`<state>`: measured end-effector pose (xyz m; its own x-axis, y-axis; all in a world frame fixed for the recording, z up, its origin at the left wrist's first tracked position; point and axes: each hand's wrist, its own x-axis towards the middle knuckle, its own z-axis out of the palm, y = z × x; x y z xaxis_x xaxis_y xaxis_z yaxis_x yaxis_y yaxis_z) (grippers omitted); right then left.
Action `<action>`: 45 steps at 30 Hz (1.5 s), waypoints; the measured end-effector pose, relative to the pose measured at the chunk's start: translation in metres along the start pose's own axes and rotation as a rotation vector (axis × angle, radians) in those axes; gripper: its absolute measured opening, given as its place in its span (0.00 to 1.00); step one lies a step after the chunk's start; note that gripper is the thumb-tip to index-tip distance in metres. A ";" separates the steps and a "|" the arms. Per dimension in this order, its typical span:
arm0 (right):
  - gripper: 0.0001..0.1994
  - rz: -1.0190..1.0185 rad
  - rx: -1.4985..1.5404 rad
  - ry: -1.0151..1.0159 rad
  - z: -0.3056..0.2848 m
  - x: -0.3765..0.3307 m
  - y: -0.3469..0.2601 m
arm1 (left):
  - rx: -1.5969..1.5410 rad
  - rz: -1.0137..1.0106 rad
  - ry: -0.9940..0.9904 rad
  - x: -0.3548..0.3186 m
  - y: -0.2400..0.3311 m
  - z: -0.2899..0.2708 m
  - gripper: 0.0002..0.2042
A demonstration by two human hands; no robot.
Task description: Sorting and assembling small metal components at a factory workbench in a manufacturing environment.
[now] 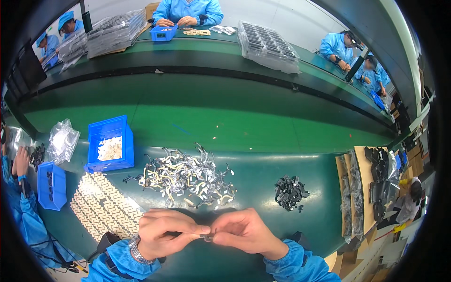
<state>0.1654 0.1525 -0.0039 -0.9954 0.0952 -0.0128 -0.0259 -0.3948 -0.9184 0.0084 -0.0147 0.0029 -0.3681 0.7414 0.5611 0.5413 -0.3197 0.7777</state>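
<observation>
A small dark clip [207, 238] sat pinched between both hands at the near table edge. The left hand [164, 232] and right hand [242, 231] were closed on it, fingertips meeting. Beyond lay a pile of clips [185, 177] and a blue bin [110, 143].

The light is bright and even. White shine sits on the green worktop [263, 164] and plastic bags. Edges bend round, the corners are black, and far things look fuzzy.
</observation>
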 end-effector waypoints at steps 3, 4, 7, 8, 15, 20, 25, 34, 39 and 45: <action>0.08 0.101 0.040 -0.061 -0.004 0.000 -0.002 | -0.128 -0.038 0.124 -0.001 0.000 0.009 0.11; 0.08 0.101 0.039 -0.061 -0.003 0.000 -0.002 | -0.129 -0.037 0.125 -0.003 -0.001 0.008 0.11; 0.09 0.107 0.081 -0.066 -0.003 -0.001 0.001 | -0.060 -0.011 0.028 -0.005 -0.003 0.003 0.13; 0.09 0.099 0.080 -0.076 -0.003 -0.001 0.000 | -0.054 -0.004 0.024 -0.004 -0.001 0.002 0.13; 0.08 -0.009 0.071 -0.056 0.001 -0.001 0.004 | -0.110 -0.077 0.024 0.003 0.001 0.004 0.07; 0.07 -0.016 0.010 -0.052 0.002 -0.001 -0.001 | -0.025 0.006 -0.004 0.004 -0.001 0.000 0.07; 0.06 -0.040 0.094 -0.063 0.004 0.000 0.004 | 0.106 0.143 -0.023 0.001 -0.001 -0.004 0.10; 0.07 0.218 0.281 -0.138 0.002 0.000 0.007 | 0.275 0.272 -0.141 0.000 0.002 -0.010 0.14; 0.07 0.249 0.268 -0.123 -0.001 0.000 0.016 | 0.350 0.350 -0.186 0.002 0.002 -0.010 0.13; 0.08 0.274 0.196 0.013 -0.001 -0.003 0.010 | 0.314 0.272 -0.125 0.000 0.002 -0.006 0.13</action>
<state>0.1680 0.1489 -0.0133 -0.9666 -0.0272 -0.2547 0.2235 -0.5751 -0.7870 0.0043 -0.0189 0.0060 -0.0963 0.7266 0.6803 0.8170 -0.3326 0.4710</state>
